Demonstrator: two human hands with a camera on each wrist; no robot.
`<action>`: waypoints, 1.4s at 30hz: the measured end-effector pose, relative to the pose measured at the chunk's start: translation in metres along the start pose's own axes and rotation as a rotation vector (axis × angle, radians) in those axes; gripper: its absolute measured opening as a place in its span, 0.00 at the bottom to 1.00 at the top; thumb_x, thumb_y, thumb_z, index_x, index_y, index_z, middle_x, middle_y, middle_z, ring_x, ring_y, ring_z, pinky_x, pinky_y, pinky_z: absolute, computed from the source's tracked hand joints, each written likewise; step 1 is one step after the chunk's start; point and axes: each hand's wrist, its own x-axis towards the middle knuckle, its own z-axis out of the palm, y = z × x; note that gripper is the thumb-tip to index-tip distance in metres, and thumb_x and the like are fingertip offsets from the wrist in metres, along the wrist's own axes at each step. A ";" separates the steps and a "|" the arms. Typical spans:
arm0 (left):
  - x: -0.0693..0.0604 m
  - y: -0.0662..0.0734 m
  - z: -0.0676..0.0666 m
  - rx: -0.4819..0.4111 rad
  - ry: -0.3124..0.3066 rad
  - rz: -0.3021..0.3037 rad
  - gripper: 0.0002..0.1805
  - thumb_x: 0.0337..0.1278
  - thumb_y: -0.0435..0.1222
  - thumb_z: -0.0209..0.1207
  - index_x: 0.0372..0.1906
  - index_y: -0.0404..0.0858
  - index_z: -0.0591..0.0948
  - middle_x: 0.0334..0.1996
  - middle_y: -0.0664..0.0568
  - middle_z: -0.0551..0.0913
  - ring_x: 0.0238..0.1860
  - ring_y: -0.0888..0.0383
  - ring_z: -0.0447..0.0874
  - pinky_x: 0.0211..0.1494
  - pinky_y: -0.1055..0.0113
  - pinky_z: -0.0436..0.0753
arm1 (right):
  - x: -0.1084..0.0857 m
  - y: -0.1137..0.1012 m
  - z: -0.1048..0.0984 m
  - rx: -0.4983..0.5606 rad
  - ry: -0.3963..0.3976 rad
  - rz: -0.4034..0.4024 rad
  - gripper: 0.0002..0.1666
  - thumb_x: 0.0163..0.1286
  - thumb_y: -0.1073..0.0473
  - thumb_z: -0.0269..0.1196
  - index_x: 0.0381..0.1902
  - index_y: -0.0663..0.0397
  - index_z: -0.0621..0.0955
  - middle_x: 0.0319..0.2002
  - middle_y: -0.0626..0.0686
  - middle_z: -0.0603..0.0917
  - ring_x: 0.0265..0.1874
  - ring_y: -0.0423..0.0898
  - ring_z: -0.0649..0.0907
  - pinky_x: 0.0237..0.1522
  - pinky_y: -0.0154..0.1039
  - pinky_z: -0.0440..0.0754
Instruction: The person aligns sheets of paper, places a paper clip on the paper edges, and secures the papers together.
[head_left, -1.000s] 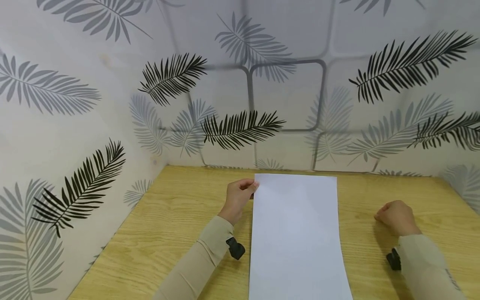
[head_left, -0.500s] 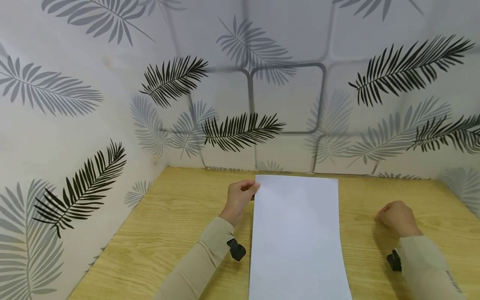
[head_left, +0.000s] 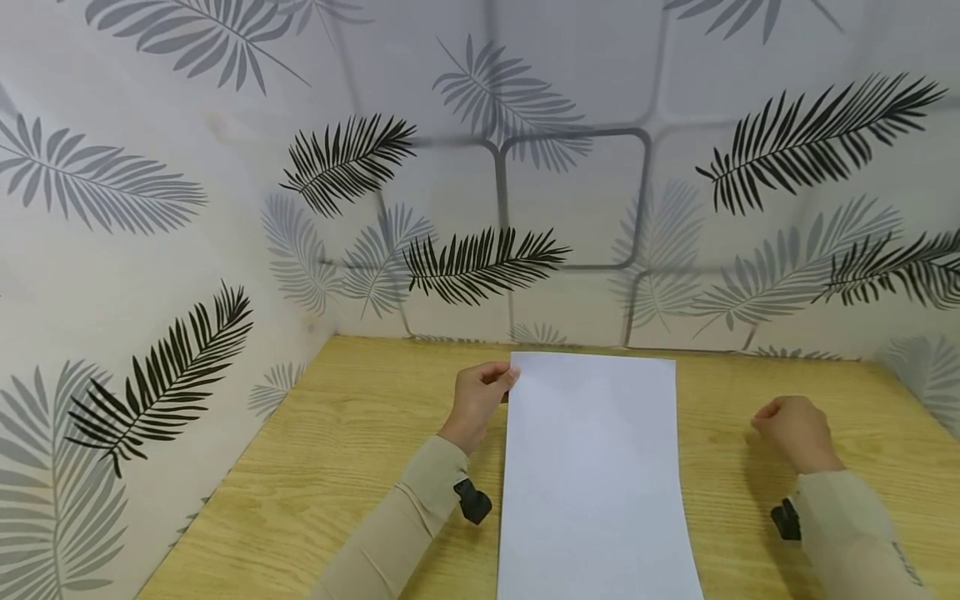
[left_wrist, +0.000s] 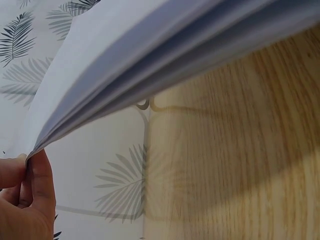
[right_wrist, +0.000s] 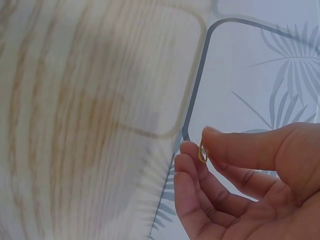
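Note:
A stack of white paper sheets [head_left: 592, 475] stands tall in the middle of the head view. My left hand [head_left: 478, 402] pinches its upper left edge between thumb and fingers. From the left wrist view, several sheets [left_wrist: 125, 65] fan apart below the pinched corner. Off to the right of the paper, my right hand [head_left: 797, 432] is held above the table, apart from the stack. Between its thumb and forefinger it pinches a small gold-coloured wire paper clip [right_wrist: 202, 153], partly covered by the fingertips.
The paper and both arms are over a light wood-grain table [head_left: 360, 425]. A wall [head_left: 570, 200] with a leaf pattern rises behind it, and another patterned wall [head_left: 97, 275] borders the left side. Each wrist carries a small black camera [head_left: 472, 500].
My right hand has risen slightly in the last half second. The left hand keeps its pinch on the paper, and the head view has shifted a little.

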 end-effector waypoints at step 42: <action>-0.003 -0.002 0.003 -0.003 -0.008 0.053 0.11 0.61 0.33 0.62 0.44 0.28 0.84 0.27 0.54 0.79 0.27 0.62 0.77 0.38 0.65 0.82 | 0.000 -0.017 0.011 0.090 0.264 0.016 0.12 0.67 0.67 0.54 0.41 0.75 0.77 0.29 0.68 0.81 0.17 0.49 0.75 0.17 0.41 0.70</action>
